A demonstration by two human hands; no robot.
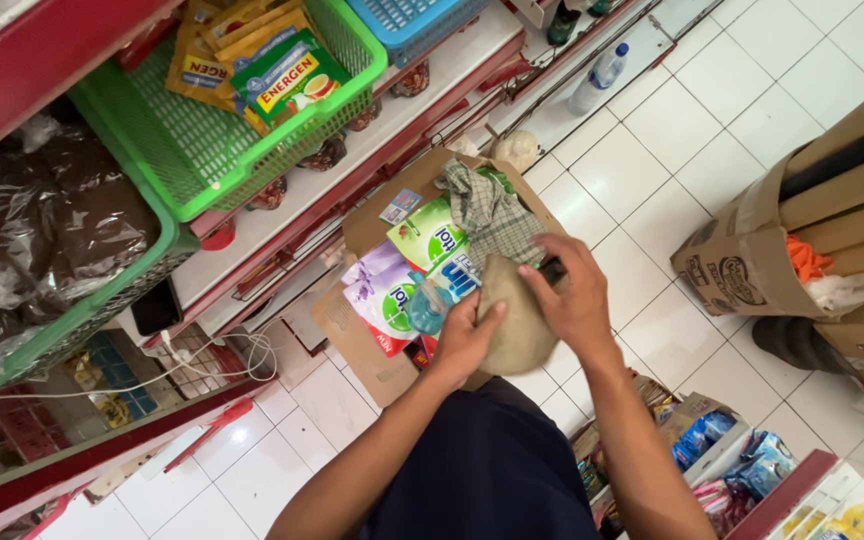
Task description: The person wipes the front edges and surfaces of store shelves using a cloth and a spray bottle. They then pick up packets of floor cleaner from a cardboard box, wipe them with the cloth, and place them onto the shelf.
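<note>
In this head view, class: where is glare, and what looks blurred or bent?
Head view: glare on the white floor tiles; both hands, left hand and right hand, slightly motion-soft on the tan cloth; shelf edge lines slant from the wide lens.

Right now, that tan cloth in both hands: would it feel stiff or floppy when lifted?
Probably floppy: the tan cloth bunches and curves between the left hand and right hand. Likely light, since loose grips hold it. Unlikely to slip; its surface looks matte and coarse.
</note>
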